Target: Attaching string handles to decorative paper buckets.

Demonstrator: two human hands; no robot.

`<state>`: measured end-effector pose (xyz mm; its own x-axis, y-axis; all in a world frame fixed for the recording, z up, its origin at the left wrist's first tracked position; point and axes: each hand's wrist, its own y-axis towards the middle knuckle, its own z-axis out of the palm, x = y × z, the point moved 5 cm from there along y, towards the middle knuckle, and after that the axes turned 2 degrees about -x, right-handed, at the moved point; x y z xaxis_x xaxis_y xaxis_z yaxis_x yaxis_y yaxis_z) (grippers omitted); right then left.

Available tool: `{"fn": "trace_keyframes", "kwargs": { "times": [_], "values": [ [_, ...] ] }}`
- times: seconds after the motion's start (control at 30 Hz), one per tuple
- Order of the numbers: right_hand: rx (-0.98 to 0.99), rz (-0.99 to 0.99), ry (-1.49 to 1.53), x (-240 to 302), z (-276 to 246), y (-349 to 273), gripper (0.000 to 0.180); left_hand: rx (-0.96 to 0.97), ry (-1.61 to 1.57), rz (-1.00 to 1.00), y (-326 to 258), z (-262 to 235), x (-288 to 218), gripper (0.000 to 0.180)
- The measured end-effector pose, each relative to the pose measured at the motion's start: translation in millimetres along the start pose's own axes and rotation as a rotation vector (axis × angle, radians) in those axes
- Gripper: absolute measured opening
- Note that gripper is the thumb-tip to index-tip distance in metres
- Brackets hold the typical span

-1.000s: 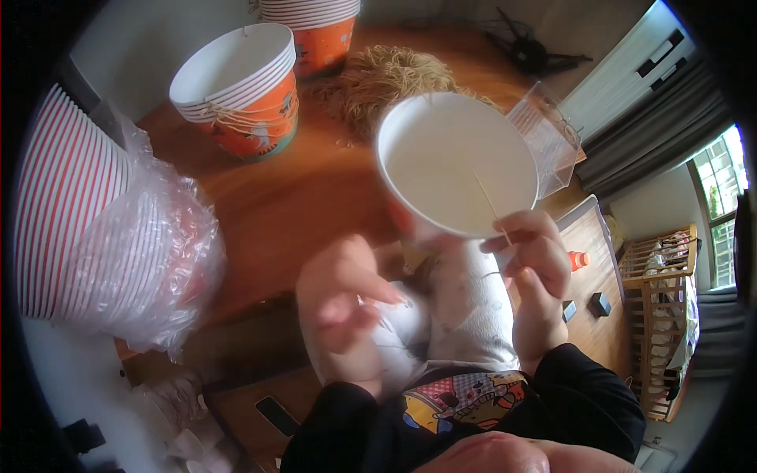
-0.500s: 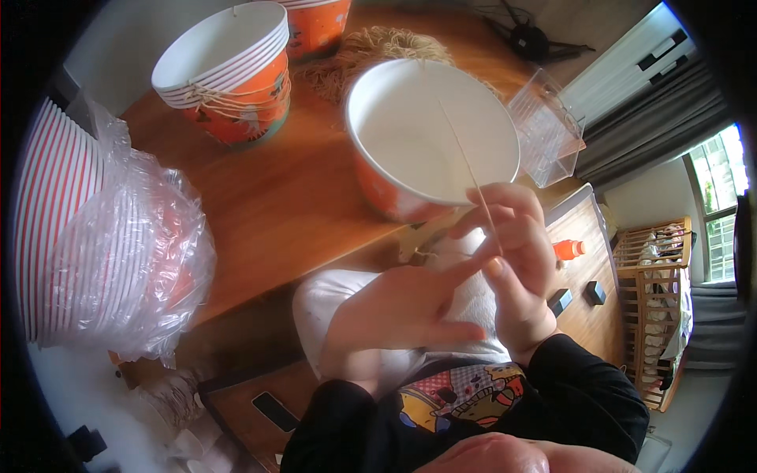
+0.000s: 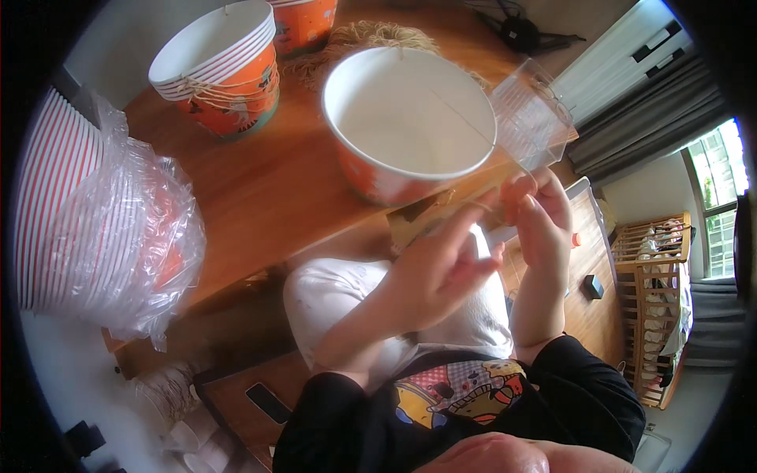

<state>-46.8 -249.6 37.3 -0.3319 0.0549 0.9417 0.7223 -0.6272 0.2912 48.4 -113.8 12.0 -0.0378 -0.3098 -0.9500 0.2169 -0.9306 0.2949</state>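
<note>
A large white-lined paper bucket (image 3: 410,118) with an orange printed outside stands at the table's edge, just beyond my hands. A thin string (image 3: 465,120) crosses its mouth and runs over the rim to my right hand (image 3: 542,217). My right hand is closed, with the string pinched between thumb and fingers. My left hand (image 3: 438,272) reaches up from the lower left, fingers stretched out and thumb apart. Its foremost fingertip meets the right hand's fingers, partly hidden and slightly blurred there. A faint loop of string shows between the two hands.
Nested orange buckets (image 3: 229,91) with strings stand at the far left. A tall bucket stack in clear plastic (image 3: 118,229) fills the left side. Behind the bucket lie a heap of loose string (image 3: 378,35) and a clear plastic box (image 3: 532,114). A phone (image 3: 268,403) rests lower left.
Both hands have moved up and closer together. My right hand has shifted right, bending the string over the rim. The view has shifted slightly, so the bucket appears further up and left.
</note>
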Motion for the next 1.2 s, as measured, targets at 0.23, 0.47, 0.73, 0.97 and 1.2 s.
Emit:
{"fn": "trace_keyframes", "kwargs": {
  "times": [0.23, 0.47, 0.73, 0.97, 1.2],
  "values": [
    [0.087, 0.113, -0.086, -9.9, -6.6, 0.5, 0.01, -0.256, -0.41, 0.163, 6.9, 2.4, 19.9, 0.021],
    [0.024, -0.037, -0.505, -16.5, -11.1, 4.9, 0.008, -0.266, -0.463, 0.241, 3.4, -2.6, 18.8, 0.022],
    [-0.042, -0.055, -0.513, -8.0, -4.7, 0.3, 0.009, -0.119, -0.155, 0.22, 10.0, -4.6, 19.6, 0.036],
    [0.003, -0.152, -0.545, 13.2, 9.2, -1.3, 0.014, 0.216, -0.137, 0.01, 13.5, 22.7, 44.2, 0.06],
    [0.019, -0.166, -0.312, 16.3, 4.1, -5.0, 0.015, -0.215, -0.683, 0.006, 18.8, 22.7, 53.1, 0.049]
  ]
}}
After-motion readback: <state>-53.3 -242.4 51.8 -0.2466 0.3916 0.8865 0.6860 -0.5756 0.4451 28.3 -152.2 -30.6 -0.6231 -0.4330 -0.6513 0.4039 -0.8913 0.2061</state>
